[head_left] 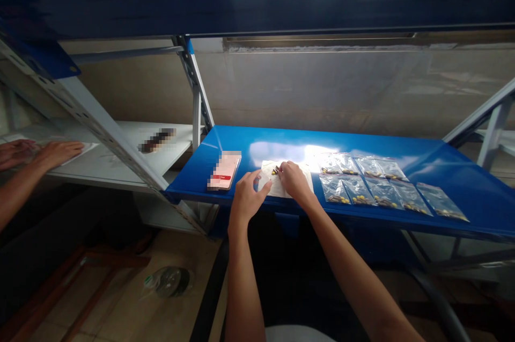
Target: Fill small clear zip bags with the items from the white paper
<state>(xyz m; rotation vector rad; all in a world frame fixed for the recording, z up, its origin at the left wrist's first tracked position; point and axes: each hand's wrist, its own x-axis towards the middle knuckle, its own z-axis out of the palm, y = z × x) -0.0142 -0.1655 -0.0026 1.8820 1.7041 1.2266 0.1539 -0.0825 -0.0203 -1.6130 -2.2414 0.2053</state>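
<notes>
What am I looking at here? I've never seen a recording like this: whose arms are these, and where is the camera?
There is no machine: a person wears one camera on the head, looking down at their own bare arms. The left hand and right hand meet over a white sheet on a blue metal shelf, by small yellow-tipped items; exactly what is held is hard to tell. Filled clear bags lie in rows to the right, a blurred-out phone to the left. Another person's hand rests on a white shelf.
</notes>
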